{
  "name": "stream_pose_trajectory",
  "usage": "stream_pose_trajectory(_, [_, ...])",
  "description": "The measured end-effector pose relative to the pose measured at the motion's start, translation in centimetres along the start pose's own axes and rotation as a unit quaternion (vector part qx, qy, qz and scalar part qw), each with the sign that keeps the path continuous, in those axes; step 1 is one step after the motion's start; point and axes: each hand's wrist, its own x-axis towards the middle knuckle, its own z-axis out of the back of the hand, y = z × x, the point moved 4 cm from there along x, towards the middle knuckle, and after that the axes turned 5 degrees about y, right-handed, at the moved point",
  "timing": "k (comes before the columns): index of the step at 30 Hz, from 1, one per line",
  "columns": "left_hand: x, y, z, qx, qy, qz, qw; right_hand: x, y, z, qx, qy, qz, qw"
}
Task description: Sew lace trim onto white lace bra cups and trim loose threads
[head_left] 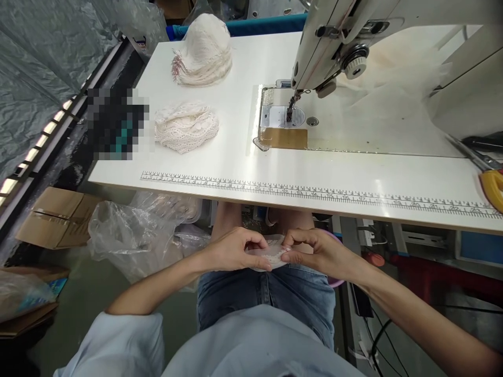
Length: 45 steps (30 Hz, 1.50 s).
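Over my lap, just below the table's front edge, I hold a small piece of sheer white lace fabric [271,252] stretched between both hands. My left hand [231,250] pinches its left side between thumb and fingers. At the opposite side, the thumb and fingertips of my right hand [314,251] close on its edge. On the table lies a folded bundle of cream lace [186,127]. Behind that bundle stands a taller stack of white lace pieces [206,50] with pinkish threads at its left edge.
A sewing machine [326,57] occupies the right of the white table [220,167], which has a ruler scale [275,188] along its front. Scissors with yellow handles [492,188] lie at the right edge. A plastic bag [121,246] and cardboard box [58,217] are on the lower left.
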Motion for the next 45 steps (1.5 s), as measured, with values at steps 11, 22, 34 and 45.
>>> stream_pose_trajectory(11, [0.2,0.4,0.2,-0.078,0.015,0.012,0.997,0.5,-0.8,-0.3,0.071,0.016,-0.011,0.997])
stream_pose_trajectory(22, [-0.3,0.2,0.6,-0.010,0.019,-0.004,1.000,0.4,-1.6,0.2,0.082,-0.015,-0.033,0.996])
stream_pose_trajectory(34, [-0.4,0.3,0.3,-0.019,0.013,-0.033,0.999,-0.2,-2.0,0.0,0.065,-0.033,-0.021,0.997])
stream_pose_trajectory(45, [-0.3,0.4,-0.3,-0.068,0.054,0.028,0.996,-0.1,-1.5,-0.6,0.034,-0.034,-0.022,0.999])
